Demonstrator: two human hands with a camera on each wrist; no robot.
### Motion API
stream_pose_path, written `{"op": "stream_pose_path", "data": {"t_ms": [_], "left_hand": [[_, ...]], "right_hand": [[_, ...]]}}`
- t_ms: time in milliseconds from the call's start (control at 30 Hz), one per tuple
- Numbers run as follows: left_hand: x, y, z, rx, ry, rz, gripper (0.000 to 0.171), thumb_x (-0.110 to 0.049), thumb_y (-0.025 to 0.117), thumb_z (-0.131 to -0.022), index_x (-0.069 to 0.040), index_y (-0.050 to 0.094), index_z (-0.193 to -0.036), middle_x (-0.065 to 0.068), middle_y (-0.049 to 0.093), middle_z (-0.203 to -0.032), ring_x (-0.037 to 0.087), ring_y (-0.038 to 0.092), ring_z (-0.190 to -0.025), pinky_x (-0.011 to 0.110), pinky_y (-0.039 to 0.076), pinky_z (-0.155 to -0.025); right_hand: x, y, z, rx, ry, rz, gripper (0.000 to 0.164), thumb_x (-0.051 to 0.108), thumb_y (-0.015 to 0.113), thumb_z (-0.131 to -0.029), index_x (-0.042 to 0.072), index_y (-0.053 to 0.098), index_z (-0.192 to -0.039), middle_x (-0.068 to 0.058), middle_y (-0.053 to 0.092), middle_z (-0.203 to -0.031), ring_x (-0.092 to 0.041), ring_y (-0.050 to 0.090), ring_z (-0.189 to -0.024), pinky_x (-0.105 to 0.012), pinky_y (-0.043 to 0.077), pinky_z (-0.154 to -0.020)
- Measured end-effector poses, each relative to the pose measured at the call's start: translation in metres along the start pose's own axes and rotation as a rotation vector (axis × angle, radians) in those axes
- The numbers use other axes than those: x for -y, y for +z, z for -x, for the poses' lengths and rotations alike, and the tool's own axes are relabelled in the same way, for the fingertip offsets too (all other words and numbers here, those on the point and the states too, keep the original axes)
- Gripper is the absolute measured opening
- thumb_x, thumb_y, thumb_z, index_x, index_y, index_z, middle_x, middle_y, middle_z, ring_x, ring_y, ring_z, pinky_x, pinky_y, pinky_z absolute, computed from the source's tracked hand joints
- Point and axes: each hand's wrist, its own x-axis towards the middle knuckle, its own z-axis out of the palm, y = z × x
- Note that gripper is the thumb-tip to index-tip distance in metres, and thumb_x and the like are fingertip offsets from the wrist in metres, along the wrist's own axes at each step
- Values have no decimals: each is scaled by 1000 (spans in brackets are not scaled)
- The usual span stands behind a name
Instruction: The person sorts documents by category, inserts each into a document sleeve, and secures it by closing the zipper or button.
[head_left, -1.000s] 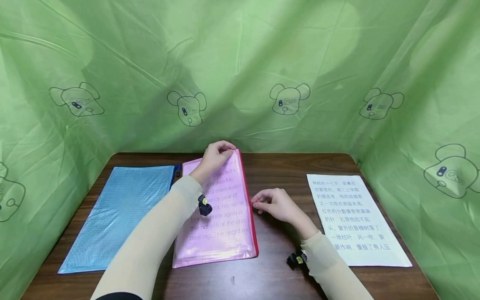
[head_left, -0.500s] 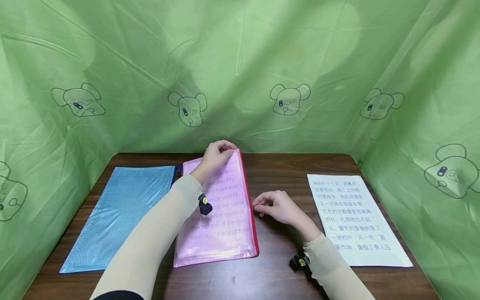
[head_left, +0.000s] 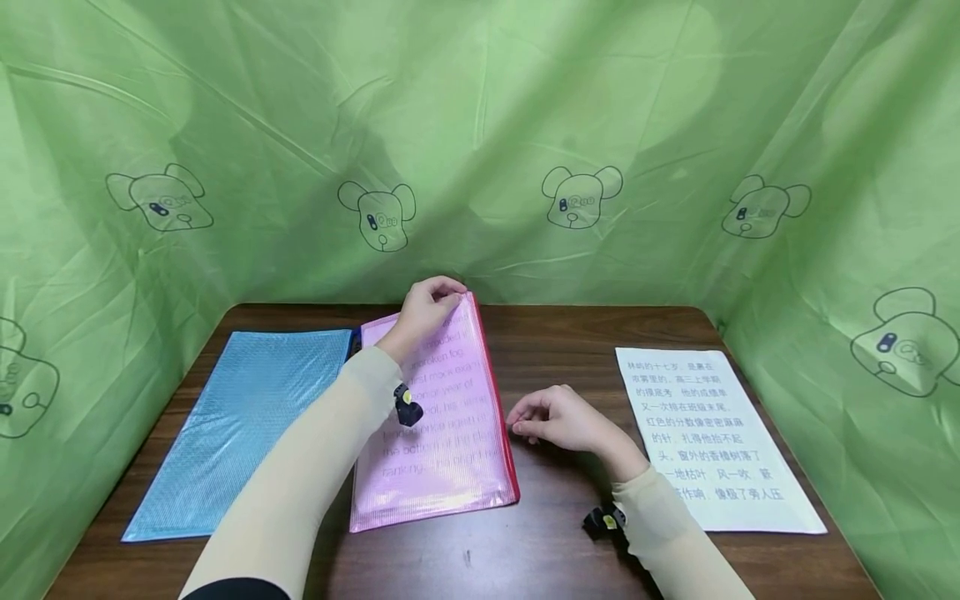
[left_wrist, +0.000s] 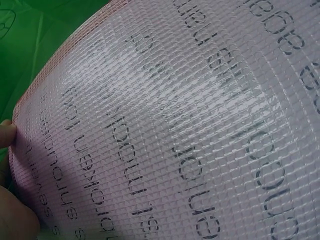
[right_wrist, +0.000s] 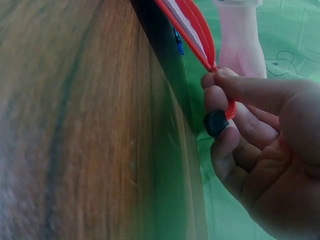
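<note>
A pink translucent zip pouch (head_left: pixel 438 454) with a red zipper (head_left: pixel 493 392) along its right side lies on the table, printed English text showing through. My left hand (head_left: pixel 427 312) pinches its far right corner; in the left wrist view the ribbed pouch (left_wrist: pixel 170 130) fills most of the frame. Beside the zipper, my right hand (head_left: pixel 562 421) pinches the red zipper pull, whose black end (right_wrist: pixel 216 123) pokes out between the fingers. Beyond that pinch, the two red zipper edges (right_wrist: pixel 206 30) stand parted, with something white between them.
A blue zip pouch (head_left: pixel 247 433) lies flat on the left. On the right is a white sheet (head_left: pixel 705 442) with printed Chinese text. The brown wooden table (head_left: pixel 570 333) is enclosed by green curtain (head_left: pixel 480 125) at the back and sides.
My right hand has slid slightly toward me along the zipper, still pinching the pull. My left hand stays on the far corner, and the pouch has shifted very little.
</note>
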Motion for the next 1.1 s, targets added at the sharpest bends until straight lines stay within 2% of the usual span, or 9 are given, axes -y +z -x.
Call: {"op": "stream_pose_path", "data": {"t_ms": [400, 667, 833, 1100], "left_hand": [[2, -12, -5, -52, 8, -10, 16, -10, 70, -105, -12, 80, -117, 6, 72, -107, 20, 62, -100, 33, 48, -92], [5, -19, -7, -91, 13, -8, 17, -9, 69, -106, -10, 80, -119, 7, 71, -109, 21, 62, -103, 34, 48, -95], [9, -25, -8, -109, -3, 4, 19, -8, 69, -106, -11, 81, -119, 7, 72, -109, 20, 63, -103, 33, 48, -93], [11, -33, -5, -158, -12, 15, 18, -6, 68, -106, -8, 80, -119, 10, 71, -112, 22, 60, -102, 32, 47, -89]], "right_hand": [[-4, -7, 5, 94, -46, 9, 5, 5, 79, -99, 6, 81, -104, -10, 79, -86, -14, 72, -72, -28, 61, -66], [-8, -9, 15, 118, 24, 14, 6, 7, 81, -99, 10, 83, -104, -5, 79, -86, -16, 73, -76, -27, 60, -69], [-8, -9, 20, 138, 27, 0, 6, 7, 80, -99, 10, 83, -104, -4, 79, -86, -16, 73, -75, -28, 61, -68], [-11, -14, 30, 248, 12, -48, 9, 5, 75, -101, 8, 82, -105, -6, 81, -90, -13, 74, -79, -24, 59, -69]]}}
